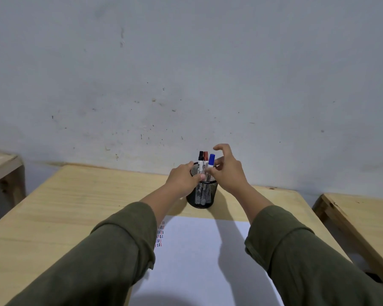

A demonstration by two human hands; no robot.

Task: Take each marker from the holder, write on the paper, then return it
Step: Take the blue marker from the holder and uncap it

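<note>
Markers stand upright in a black mesh holder [202, 195] just below the middle of the frame, near the far edge of a wooden table [86, 195] — 3 of them, with a black cap [201, 156], a red cap [205, 156] and a blue cap [211, 159]. The left hand [182, 180] curls around the holder's left rim, fingers closed on the mesh, most likely to steady it so it does not tip or slide while a marker goes in or out. The right hand [227, 171] sits at the right of the rim with thumb and fingers pinched on the blue marker's barrel just under its cap; its index finger arches loosely above, touching nothing. From this single view I cannot tell whether the marker is being lifted or set back.

White paper [197, 257] lies in the lower middle of the frame, close in front of the holder — handy for writing. Short red, blue and dark strokes [160, 236] show at its left edge, partly hidden by the left sleeve [97, 257]. The paper's near edge is cut off by the frame, and what the strokes spell is too small to read.
</note>
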